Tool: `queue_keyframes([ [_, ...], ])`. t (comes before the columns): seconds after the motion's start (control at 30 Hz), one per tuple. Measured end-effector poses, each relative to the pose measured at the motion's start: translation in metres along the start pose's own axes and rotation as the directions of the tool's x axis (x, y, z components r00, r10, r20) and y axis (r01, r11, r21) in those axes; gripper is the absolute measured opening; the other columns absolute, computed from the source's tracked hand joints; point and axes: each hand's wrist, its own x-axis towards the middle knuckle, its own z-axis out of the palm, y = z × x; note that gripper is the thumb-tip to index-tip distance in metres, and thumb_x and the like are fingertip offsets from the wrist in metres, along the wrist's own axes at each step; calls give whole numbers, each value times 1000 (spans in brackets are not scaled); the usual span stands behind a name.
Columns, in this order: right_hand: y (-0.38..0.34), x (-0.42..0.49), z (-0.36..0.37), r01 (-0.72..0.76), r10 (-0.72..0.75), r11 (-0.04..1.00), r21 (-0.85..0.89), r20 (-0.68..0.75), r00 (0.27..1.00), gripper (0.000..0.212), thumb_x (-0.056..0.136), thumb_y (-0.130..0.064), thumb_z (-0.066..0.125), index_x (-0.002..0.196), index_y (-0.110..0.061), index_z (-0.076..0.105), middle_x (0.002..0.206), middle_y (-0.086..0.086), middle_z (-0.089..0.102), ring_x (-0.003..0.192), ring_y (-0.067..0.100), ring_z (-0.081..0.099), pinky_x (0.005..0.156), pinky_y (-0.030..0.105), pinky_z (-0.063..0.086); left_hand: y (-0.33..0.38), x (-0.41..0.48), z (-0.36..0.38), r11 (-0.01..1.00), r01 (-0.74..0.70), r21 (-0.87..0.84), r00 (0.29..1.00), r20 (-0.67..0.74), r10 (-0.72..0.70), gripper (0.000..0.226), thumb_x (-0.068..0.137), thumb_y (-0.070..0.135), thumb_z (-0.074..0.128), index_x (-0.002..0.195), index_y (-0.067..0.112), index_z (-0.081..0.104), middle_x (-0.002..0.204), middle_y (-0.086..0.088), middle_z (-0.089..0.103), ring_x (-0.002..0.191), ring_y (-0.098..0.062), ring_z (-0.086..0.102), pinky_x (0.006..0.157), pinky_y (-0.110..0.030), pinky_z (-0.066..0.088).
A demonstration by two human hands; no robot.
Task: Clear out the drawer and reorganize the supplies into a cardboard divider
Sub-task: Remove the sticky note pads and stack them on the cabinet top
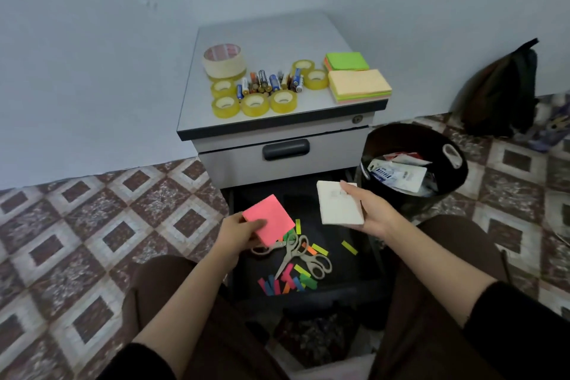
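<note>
The lower drawer (348,259) of a grey cabinet (277,28) stands pulled out, its inside black. My left hand (239,236) grips a pink sticky-note pad (267,218) above the drawer's left side. My right hand (368,210) holds a white pad (338,206) above the drawer's right side. On the drawer floor lie two pairs of scissors (296,251) and several loose coloured paper flags (287,282). On the cabinet top sit several tape rolls (254,104), a cluster of batteries (268,82) and two stacks of sticky notes (359,85).
A black bin (453,182) with wrappers stands right of the drawer. A dark bag (505,92) leans on the wall at far right. Patterned tile floor spreads left and right. My knees flank the drawer front.
</note>
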Motion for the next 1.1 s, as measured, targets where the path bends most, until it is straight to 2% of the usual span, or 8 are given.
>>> queue_keyframes([
  [0.13,2,-10,0,-31,10,973,228,89,996,33,89,-16,57,121,-7,53,108,18,66,100,36,61,68,57,54,13,-5,3,999,-6,-33,1000,5,6,21,89,5,58,110,0,55,91,-10,62,81,-21,60,60,-26,55],
  [0.23,8,-21,1,-85,45,968,235,169,985,40,85,-8,55,125,-3,50,113,23,62,103,42,57,67,62,51,20,-5,4,999,-10,-46,1000,-1,10,31,90,7,58,119,-3,53,107,-16,61,95,-27,59,72,-34,52],
  [0.33,14,-29,3,-146,93,967,210,243,966,29,97,-26,44,118,-8,55,118,23,61,107,44,56,63,58,54,26,-8,5,998,-27,-55,1000,-5,27,31,90,6,57,120,-3,53,108,-17,60,96,-28,58,78,-38,50],
  [0.5,12,-24,4,-183,91,941,286,308,947,53,96,-52,29,113,-16,64,115,19,65,111,41,54,59,45,58,34,-9,2,997,-59,-49,998,-24,58,31,91,4,56,121,-3,52,100,-13,60,91,-24,58,79,-37,48],
  [0.63,6,-25,6,-150,24,905,397,305,952,34,93,-26,48,116,-5,61,117,23,64,112,44,54,69,41,59,39,-10,2,997,-73,-39,997,-16,73,31,91,5,55,120,-3,52,89,-6,60,84,-21,59,75,-34,47],
  [0.8,-3,-29,7,-105,0,947,304,327,945,32,75,6,49,106,8,57,113,28,56,105,41,55,69,37,59,47,-11,7,996,-90,-12,996,-1,90,32,92,4,54,123,-3,51,99,-11,60,80,-19,58,77,-35,47],
  [0.9,-15,-25,5,21,-43,995,94,238,970,49,81,17,44,128,2,49,117,19,54,100,28,58,69,27,59,59,-12,10,993,-115,12,993,20,115,32,93,5,52,124,-3,50,107,-14,58,89,-23,58,79,-36,48],
  [1.1,-76,-29,8,231,-221,972,-48,146,964,50,94,7,42,137,-19,39,111,6,57,89,21,60,56,32,59,116,-13,25,977,-210,27,962,182,201,28,95,-3,41,122,-1,50,97,-8,62,85,-18,61,70,-28,56],
])
